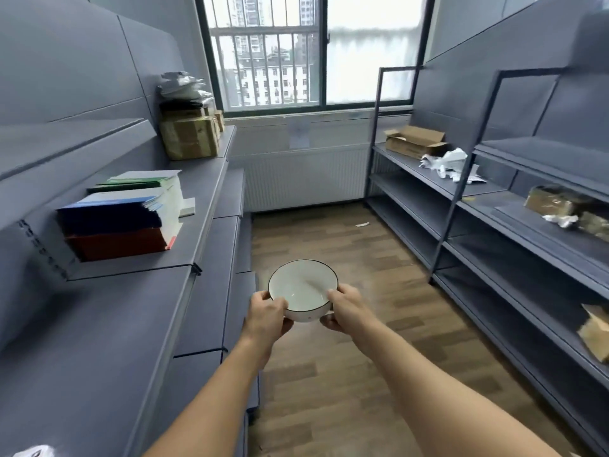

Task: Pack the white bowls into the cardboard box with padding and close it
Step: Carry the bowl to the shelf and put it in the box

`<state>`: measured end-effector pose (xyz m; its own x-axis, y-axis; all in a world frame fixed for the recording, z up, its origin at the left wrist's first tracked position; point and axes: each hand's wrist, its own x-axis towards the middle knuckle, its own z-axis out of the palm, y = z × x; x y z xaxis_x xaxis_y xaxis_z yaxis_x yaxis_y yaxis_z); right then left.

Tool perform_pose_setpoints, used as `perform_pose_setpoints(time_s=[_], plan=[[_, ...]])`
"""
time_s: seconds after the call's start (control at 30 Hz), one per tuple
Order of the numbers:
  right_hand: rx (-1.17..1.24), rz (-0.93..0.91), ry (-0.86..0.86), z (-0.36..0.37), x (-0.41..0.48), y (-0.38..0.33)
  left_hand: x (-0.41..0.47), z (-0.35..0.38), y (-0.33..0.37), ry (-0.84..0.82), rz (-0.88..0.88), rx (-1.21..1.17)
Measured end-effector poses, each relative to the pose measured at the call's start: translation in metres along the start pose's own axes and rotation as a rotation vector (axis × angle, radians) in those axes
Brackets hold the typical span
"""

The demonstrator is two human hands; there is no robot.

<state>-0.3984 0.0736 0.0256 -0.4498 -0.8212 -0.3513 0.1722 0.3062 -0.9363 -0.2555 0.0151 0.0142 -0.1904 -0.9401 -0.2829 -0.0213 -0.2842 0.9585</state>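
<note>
Left hand (267, 314), right hand (346, 312) gripping white bowl (301, 285), dark-rimmed, apparently empty

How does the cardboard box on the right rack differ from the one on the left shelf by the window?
The right box has its flaps open; the left box is shut and taped. The left box has bags piled on it; the right box carries nothing, with crumpled paper beside it. Both are brown cardboard.
</note>
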Motion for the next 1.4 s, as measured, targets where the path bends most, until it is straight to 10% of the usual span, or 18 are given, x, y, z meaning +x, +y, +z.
perform_pose_setpoints(time_s=[0.47,1.4], plan=[[0.134,-0.009,0.285,-0.126,-0.030,0.022,-0.026,0.122,-0.014,-0.365,-0.054,0.075],[0.116,0.011,0.334,-0.193,0.024,0.027,0.007,0.199,-0.021,-0.423,-0.104,0.111]])
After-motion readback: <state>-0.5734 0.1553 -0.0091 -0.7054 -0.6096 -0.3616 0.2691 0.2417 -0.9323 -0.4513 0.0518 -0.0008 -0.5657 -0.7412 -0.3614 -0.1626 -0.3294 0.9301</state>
